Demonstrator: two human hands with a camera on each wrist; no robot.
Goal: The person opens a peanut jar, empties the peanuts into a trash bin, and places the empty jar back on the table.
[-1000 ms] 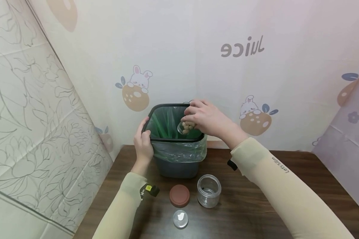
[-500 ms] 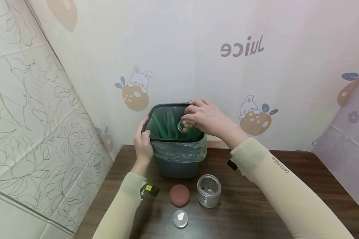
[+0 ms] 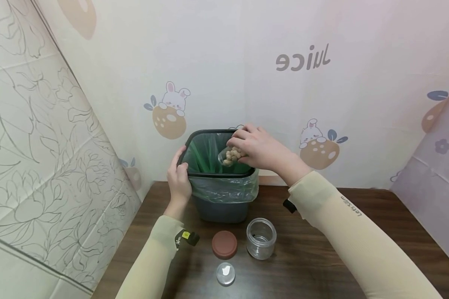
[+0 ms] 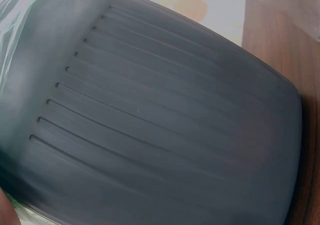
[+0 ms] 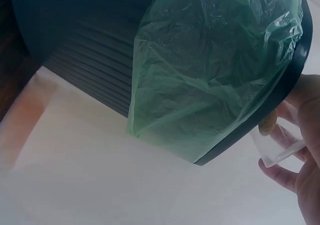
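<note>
A grey-blue trash bin (image 3: 222, 212) with a black rim stands on the table, lined with a green translucent bag (image 3: 226, 190). My left hand (image 3: 178, 182) grips the rim at its left side; in the left wrist view the ribbed bin wall (image 4: 150, 115) fills most of the picture. Over the bin's right part, my right hand (image 3: 261, 150) holds a small clear jar (image 3: 222, 158) tipped on its side, mouth toward the left. Tan lumpy pieces (image 3: 233, 155) lie inside it. In the right wrist view, fingers and thumb hold the clear jar (image 5: 270, 152) beyond the rim.
Nearer on the brown wooden table (image 3: 314, 249) stands an uncovered clear jar (image 3: 261, 240). Beside it lie a reddish-brown round lid (image 3: 224, 245) and a smaller clear disc-shaped lid (image 3: 225, 274). A printed curtain (image 3: 224, 83) hangs close behind the bin.
My right hand has tipped the small jar slightly further and its mouth has shifted a little left, with more of the tan pieces showing. My left hand and the bin stay put.
</note>
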